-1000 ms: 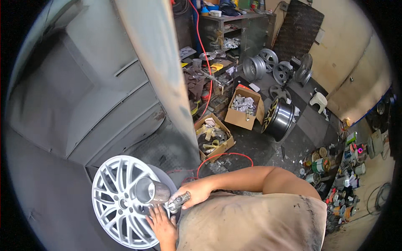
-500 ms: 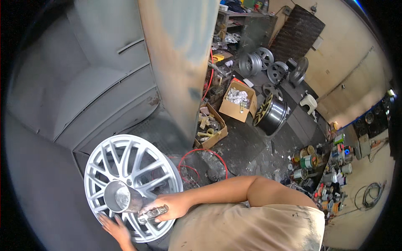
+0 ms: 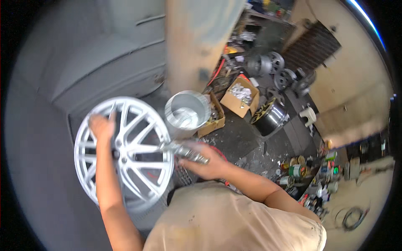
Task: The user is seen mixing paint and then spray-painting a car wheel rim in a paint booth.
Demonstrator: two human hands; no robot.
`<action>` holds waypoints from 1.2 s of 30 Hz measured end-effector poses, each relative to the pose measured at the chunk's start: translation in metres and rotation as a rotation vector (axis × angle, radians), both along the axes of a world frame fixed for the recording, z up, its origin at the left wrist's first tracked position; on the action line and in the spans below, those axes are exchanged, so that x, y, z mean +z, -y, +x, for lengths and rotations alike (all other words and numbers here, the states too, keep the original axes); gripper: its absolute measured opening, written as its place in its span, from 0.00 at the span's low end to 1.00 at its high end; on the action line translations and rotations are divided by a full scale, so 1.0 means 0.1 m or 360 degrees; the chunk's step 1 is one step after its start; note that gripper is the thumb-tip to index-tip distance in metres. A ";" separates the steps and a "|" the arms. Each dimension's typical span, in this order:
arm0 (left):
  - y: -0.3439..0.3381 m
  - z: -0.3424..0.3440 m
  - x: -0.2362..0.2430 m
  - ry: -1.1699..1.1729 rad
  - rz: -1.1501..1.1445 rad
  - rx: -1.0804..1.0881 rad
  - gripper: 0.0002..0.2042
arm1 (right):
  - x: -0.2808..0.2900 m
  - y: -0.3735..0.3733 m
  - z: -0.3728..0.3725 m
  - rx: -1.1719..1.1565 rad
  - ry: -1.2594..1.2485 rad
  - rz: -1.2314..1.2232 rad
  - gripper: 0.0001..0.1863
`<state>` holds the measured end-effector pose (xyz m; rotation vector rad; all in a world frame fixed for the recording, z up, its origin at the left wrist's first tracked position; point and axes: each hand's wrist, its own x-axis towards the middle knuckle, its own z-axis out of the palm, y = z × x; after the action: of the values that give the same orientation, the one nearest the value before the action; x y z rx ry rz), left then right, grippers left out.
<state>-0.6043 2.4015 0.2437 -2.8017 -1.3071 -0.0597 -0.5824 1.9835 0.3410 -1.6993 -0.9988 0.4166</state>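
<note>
Your right hand (image 3: 209, 163) grips the spray gun (image 3: 184, 151); tilting could spill its cup (image 3: 188, 101). Over the wheel (image 3: 144, 148), your left hand's (image 3: 101, 126) finger state cannot be told.

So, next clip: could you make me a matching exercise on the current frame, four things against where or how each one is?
1. silver multi-spoke alloy wheel
2. metallic spray gun with a grey cylindrical cup
3. open brown cardboard box
4. small white plastic stool

A. filled with crumpled silvery-white pieces
B. held in the right hand
C. standing on the floor, toward the pale wall
D. partly covered by the left hand

Pairs: 1-D, 2-B, 3-A, 4-C
</note>
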 end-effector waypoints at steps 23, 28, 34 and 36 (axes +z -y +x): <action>5.26 -1.33 -0.09 0.0335 -0.2496 -0.0284 0.26 | -0.52 2.29 1.61 0.0125 -0.0426 -0.0182 0.24; 5.04 -1.56 0.20 0.0395 -0.1307 0.0415 0.25 | -0.54 2.61 1.51 0.0354 -0.0537 -0.0281 0.25; 4.51 -1.65 0.47 0.0753 -0.0276 0.0204 0.21 | -0.47 2.96 1.26 0.0898 -0.1022 -0.0387 0.27; 4.39 -1.59 0.48 0.0739 -0.0194 0.0173 0.22 | -0.45 2.94 1.19 0.0902 -0.0987 -0.0462 0.25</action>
<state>-0.7633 1.9627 0.2916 -2.9198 -1.5931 -0.6853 -0.4636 1.6899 0.2960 -1.3573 -0.9575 1.4203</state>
